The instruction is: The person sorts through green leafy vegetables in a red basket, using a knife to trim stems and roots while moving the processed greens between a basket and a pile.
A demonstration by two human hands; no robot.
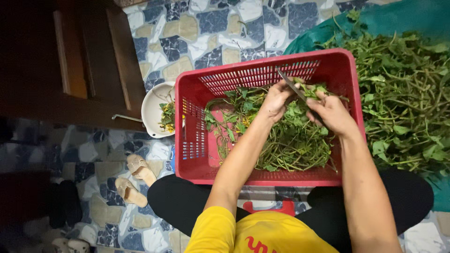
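Leafy stems [311,90] — thin, perhaps wiry

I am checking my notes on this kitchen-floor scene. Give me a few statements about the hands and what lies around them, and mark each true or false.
1. The red crate holds leafy green stems. True.
2. The right hand holds a knife. True.
3. The left hand rests on the floor. False: it grips greens over the crate.
4. The white bowl sits right of the crate. False: left of it.
5. A pile of greens lies right of the crate. True.
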